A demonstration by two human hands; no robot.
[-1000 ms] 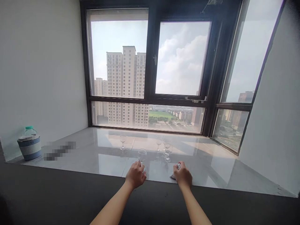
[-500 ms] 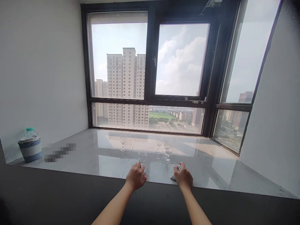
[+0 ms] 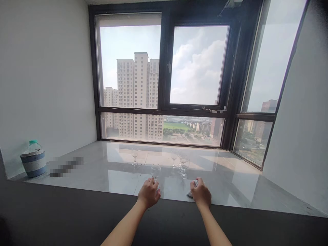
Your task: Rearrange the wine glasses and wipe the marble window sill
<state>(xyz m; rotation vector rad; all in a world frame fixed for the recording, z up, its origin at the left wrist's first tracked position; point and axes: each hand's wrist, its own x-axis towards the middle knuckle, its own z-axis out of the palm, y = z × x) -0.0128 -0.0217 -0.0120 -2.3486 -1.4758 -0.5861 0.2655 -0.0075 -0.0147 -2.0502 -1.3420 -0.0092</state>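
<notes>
Near the front edge of the sill, my left hand (image 3: 148,192) is closed around the stem of a wine glass (image 3: 155,169). Its clear bowl rises upright above my fingers; the foot is mostly hidden. My right hand (image 3: 202,192) is closed on a bunched grey-white cloth (image 3: 190,194), which rests against the sill surface. Beyond the right hand, a clear wine glass (image 3: 185,166) stands upright with others close behind it, overlapping in view. Another wine glass (image 3: 134,155) stands apart, farther back on the left.
The glossy grey tiled windowsill (image 3: 99,182) ends in a front edge just under my hands. A blue-and-white bucket (image 3: 33,164) stands at the far left, with a green-capped bottle (image 3: 33,145) at it. A dark-framed window (image 3: 164,111) closes off the back.
Almost nothing differs. Both hands keep their grip and place, and the view has shifted very slightly.
</notes>
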